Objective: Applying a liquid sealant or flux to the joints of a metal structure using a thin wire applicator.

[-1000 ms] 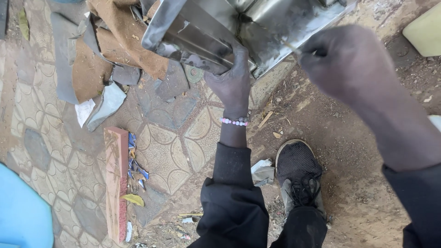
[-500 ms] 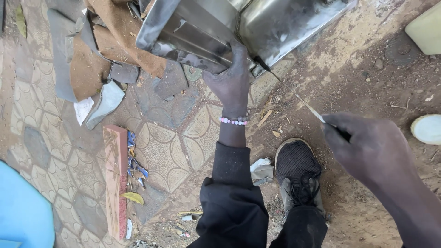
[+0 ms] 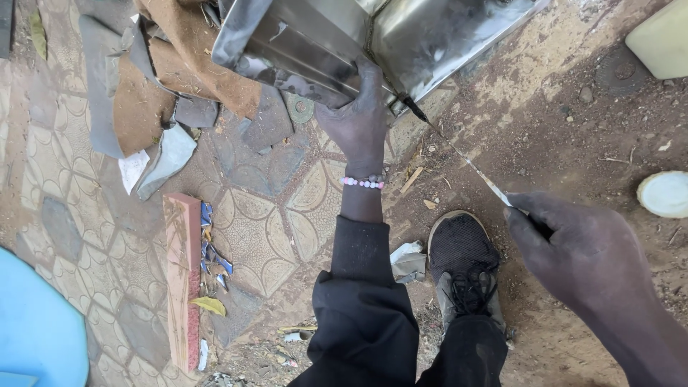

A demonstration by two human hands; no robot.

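The lower edge of a shiny sheet-metal box [image 3: 373, 36] is gripped by the left hand [image 3: 360, 118], the fingers curled up over the folded rim and clenched on it. A bracelet of pink and white beads [image 3: 363, 183] is worn at that wrist, just below the grip, and a dark sleeve [image 3: 365, 287] follows beneath it.

A thin metal rod [image 3: 459, 154] is pinched by the right hand [image 3: 573, 251], closed around its near end. From this grip the rod is stretched up and to the left, its far tip being set against the box's corner seam, just to the right of the left hand's hold.

Below and between the two grips a black laced shoe [image 3: 466, 261] is planted on bare soil. Left of the left hand's grip, patterned paving stones [image 3: 251, 229] are covered with grey scraps and brown board pieces [image 3: 179, 64]; further down-left a reddish brick [image 3: 183, 279] is laid lengthwise. To the right of the rod grip a round white lid [image 3: 665, 193] is seen, and above it, a pale container [image 3: 663, 39] is cut off at the corner.
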